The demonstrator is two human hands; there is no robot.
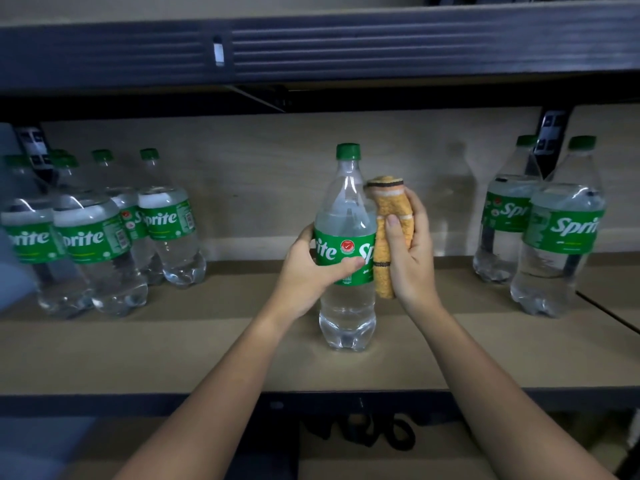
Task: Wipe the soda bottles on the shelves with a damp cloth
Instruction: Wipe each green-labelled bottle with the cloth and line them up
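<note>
A clear Sprite bottle (346, 209) with a green cap and green label stands upright on the middle of the wooden shelf (207, 348). My left hand (308, 271) grips it around the label, thumb across the front. My right hand (412, 251) holds a folded orange cloth (389, 216) with dark stripes, pressed against the bottle's right side from the shoulder down past the label.
Several Sprite bottles (93, 237) stand grouped at the shelf's left end, and two more Sprite bottles (557, 233) stand at the right. A dark metal shelf beam (346, 46) runs overhead. Another shelf level lies below the front rail (346, 403).
</note>
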